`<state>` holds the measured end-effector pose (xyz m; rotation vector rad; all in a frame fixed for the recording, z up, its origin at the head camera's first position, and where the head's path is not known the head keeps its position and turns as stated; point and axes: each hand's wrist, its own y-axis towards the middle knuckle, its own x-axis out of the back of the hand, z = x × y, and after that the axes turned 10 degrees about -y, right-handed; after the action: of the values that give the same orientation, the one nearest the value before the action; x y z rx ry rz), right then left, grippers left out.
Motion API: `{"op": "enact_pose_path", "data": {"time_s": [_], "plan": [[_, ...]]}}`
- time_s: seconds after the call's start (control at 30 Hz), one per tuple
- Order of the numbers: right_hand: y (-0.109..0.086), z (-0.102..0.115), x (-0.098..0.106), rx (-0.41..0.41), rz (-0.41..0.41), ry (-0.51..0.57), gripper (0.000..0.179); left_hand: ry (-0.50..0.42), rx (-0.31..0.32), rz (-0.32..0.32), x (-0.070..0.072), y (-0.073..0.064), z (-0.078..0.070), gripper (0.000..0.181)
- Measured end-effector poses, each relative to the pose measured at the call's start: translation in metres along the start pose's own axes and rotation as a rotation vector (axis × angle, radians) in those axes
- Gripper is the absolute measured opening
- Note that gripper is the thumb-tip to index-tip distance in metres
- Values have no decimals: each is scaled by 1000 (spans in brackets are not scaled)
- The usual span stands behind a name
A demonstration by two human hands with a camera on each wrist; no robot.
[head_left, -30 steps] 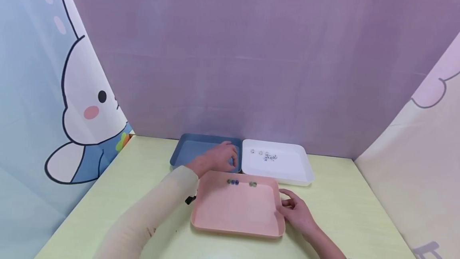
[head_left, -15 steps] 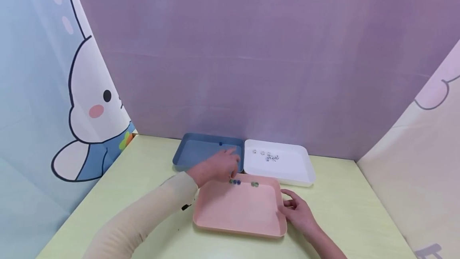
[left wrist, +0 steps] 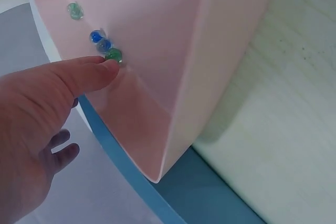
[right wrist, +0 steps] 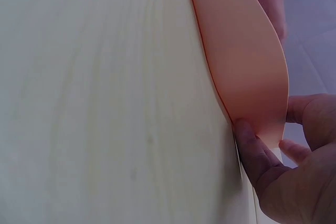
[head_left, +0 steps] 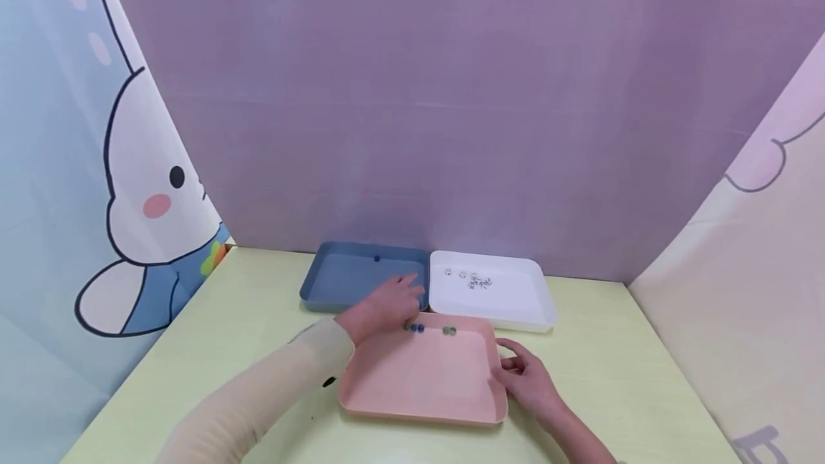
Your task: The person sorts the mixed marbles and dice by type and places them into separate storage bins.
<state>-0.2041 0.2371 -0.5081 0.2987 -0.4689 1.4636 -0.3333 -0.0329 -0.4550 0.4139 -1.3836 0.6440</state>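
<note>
Near the back wall of the pink tray (head_left: 422,385), my left hand (head_left: 385,304) reaches over the rim. Its thumb and forefinger pinch a green glass marble (left wrist: 114,55) at the end of a short row. Two blue marbles (left wrist: 101,40) sit right beside it, and a pair of greenish marbles (head_left: 449,331) lies farther right. My right hand (head_left: 530,380) grips the tray's right wall, thumb at the rim, with fingers against the outside (right wrist: 254,156). Behind, the blue tray (head_left: 344,281) holds a small dark blue marble (head_left: 377,258) by its far wall.
A white tray (head_left: 522,299) stands right of the blue one, with several small white pieces with dark marks (head_left: 479,283) in it. All the trays are on a pale yellow table (head_left: 599,356). A purple curtain (head_left: 412,106) hangs behind the table.
My left hand has come back from over the blue tray to the marble row in the pink tray. A dark blue marble now shows in the blue tray. My right hand keeps its grip.
</note>
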Motion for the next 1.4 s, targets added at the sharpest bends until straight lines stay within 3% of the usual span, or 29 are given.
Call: {"op": "enact_pose_path", "data": {"time_s": [0.2,0.5,0.63,0.77,0.9,1.1,1.4], "plan": [[0,0,1,0,-7,8,54,6,-14,-5,-4,1,-1,37],[1,-2,1,-10,1,15,53,-112,19,25,-7,-1,-5,8],[1,-3,1,-8,1,22,54,-122,10,17,-5,-2,-7,10],[1,-3,0,-10,2,20,54,-158,-4,5,-4,-3,-8,27],[2,-3,0,-17,3,10,53,-259,-2,-1,-4,-5,-7,35],[2,-3,0,-33,0,-16,54,-503,56,-4,1,-6,-2,18],[2,-3,0,-30,0,-21,54,-694,87,-111,-3,-5,12,6]]}}
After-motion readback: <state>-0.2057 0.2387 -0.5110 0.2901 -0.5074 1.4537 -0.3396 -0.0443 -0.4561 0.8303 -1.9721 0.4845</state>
